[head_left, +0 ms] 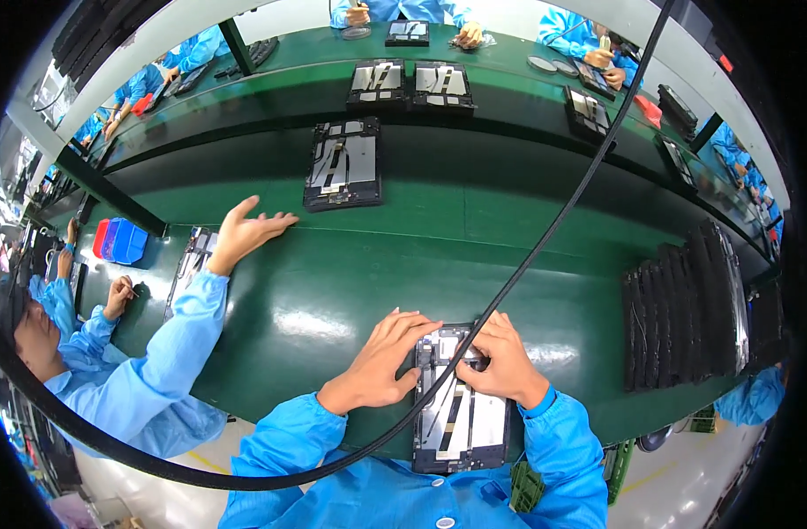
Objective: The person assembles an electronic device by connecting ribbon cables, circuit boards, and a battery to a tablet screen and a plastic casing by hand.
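Tablet (464,413) with its innards exposed lies flat before you in the head view, at the near edge of the green bench (403,273). Your left hand (381,360) lies along its upper left side, fingers stretched together, thumb apart; your right hand (507,363) curls over the upper right corner, thumb turned inward, though whether it pinches anything cannot be told. A black cable (245,482) crosses in front. The tablet looks thin, stiff and fairly light, likely to slide on that smooth surface, with fragile insides; take it by its dark outer frame (461,463), pressing on neither the silver panel (490,419) nor the strips. Beyond lies another opened tablet (359,159); a co-worker's spread hand (242,234) reaches from the left.
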### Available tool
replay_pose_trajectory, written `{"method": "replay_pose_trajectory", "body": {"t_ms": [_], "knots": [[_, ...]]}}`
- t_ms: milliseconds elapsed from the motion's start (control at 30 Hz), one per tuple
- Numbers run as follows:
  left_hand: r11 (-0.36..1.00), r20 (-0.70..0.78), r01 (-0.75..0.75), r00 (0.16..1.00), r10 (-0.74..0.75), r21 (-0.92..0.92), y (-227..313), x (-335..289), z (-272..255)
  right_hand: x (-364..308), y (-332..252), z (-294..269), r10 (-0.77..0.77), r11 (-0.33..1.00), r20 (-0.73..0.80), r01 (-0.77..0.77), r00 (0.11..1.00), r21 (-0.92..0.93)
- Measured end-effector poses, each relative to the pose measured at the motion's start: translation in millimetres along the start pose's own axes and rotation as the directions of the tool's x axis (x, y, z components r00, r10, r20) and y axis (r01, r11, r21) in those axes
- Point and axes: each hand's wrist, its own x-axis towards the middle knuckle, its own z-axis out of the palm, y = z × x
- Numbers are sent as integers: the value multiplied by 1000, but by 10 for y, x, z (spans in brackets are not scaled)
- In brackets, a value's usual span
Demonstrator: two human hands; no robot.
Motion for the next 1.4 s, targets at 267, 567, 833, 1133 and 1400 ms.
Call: {"method": "replay_pose_trajectory", "body": {"t_ms": [267,567,833,1133,1400], "knots": [[996,-378,-51,923,76,76,29,-242,315,16,3,-50,14,996,62,-20,998,92],[902,-382,-59,892,240,428,131,-414,395,-10,45,-23,-50,987,23,46,998,157],[929,-399,100,915,54,355,369,-437,467,21,15,-59,-78,992,94,68,992,110],[907,-410,78,906,109,415,262,-430,511,-100,60,-17,-169,984,-53,171,984,51],[875,-338,-60,908,247,480,221,-385,390,-204,72,-122,-113,994,-93,112,989,-19]]}}
